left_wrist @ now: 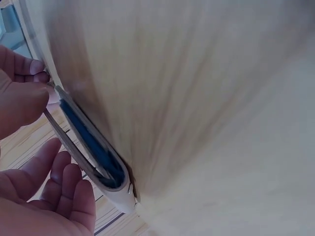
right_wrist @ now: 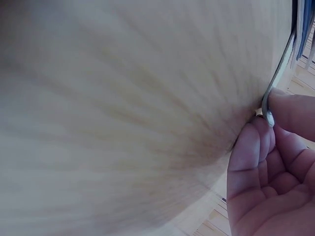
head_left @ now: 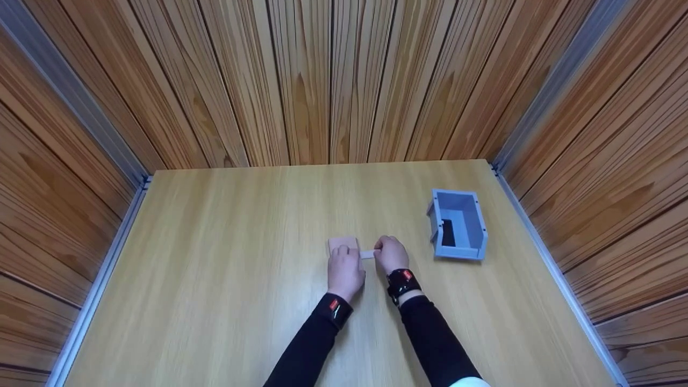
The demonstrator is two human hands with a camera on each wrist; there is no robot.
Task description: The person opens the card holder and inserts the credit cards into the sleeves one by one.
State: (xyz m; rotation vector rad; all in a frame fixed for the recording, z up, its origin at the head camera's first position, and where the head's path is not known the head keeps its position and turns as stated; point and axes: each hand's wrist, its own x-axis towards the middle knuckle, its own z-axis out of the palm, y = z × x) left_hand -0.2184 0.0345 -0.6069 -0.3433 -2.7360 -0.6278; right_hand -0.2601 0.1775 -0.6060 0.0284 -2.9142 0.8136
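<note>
A pale pink wallet [head_left: 342, 243] lies on the wooden table, its short strap [head_left: 367, 254] stretched out toward the right. From the left wrist view, the wallet [left_wrist: 120, 199] appears edge-on, with blue layers inside its fold and the cover slightly apart. My left hand [head_left: 345, 273] holds the wallet from the near side, its fingers over the top and its thumb [left_wrist: 27, 105] at the opening edge. My right hand [head_left: 392, 255] pinches the strap's free end between thumb and curled index finger; the right wrist view shows the strap [right_wrist: 280, 71] reaching into that pinch.
To the right of my hands stands a blue-grey plastic bin [head_left: 478, 252], with a dark rectangle [head_left: 448, 233] visible inside its left side. Wood-plank walls [head_left: 312, 80] and metal rails [head_left: 559, 290] border the table [head_left: 226, 242].
</note>
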